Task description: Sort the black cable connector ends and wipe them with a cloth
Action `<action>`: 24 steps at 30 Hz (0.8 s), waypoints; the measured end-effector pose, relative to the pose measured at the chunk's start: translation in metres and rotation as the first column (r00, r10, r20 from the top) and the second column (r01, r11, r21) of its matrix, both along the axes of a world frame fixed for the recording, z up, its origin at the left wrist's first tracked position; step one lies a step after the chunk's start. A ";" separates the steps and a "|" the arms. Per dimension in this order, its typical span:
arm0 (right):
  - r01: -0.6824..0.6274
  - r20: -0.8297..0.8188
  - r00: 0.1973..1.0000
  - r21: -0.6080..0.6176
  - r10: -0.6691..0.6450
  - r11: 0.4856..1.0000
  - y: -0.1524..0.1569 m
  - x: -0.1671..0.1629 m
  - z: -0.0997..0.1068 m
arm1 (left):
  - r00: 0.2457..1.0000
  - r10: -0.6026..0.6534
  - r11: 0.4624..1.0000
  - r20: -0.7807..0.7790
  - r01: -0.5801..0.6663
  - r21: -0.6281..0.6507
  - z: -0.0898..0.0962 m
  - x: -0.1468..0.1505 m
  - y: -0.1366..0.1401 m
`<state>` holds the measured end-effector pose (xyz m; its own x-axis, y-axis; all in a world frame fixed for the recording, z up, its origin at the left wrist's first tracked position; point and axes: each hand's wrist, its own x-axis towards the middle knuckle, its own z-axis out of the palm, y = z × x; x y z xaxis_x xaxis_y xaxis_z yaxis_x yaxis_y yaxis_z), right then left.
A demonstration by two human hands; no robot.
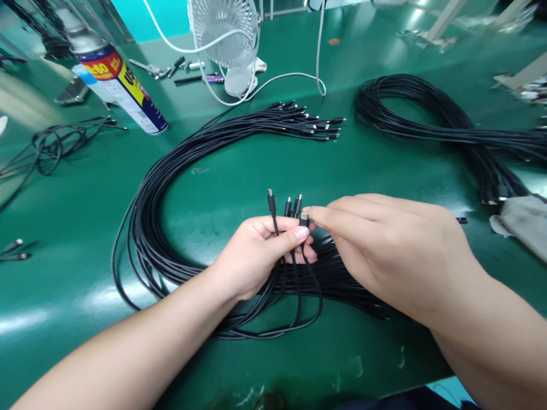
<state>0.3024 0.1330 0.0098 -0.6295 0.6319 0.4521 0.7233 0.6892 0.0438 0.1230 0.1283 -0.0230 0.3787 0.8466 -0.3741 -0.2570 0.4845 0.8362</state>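
Several black USB cables (pixel 272 204) are gripped in my left hand (pixel 260 250), their metal-tipped connectors pointing up between thumb and fingers. My right hand (pixel 384 245) is right beside them, its index fingertip at the metal end of the nearest connector (pixel 304 221). The right thumb and the other fingertips are mostly hidden behind the hand, so I cannot tell what they hold. A large bundle of black cables (pixel 149 199) curves in a C shape on the table behind and beneath my hands, with connector ends (pixel 320 126) fanned out at its far end.
A spray can (pixel 123 85) stands at the back left, near a white fan (pixel 226 34) with a white cord. Another coiled cable bundle (pixel 410 108) lies at right, close to a grey cloth-like item (pixel 523 222). Loose cables (pixel 51 148) lie on the green table (pixel 64 228) at left.
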 end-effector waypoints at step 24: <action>0.039 0.038 0.998 0.043 -0.041 0.998 -0.001 -0.002 0.002 | 0.996 0.029 0.999 0.086 -0.027 -0.025 -0.003 0.000 0.000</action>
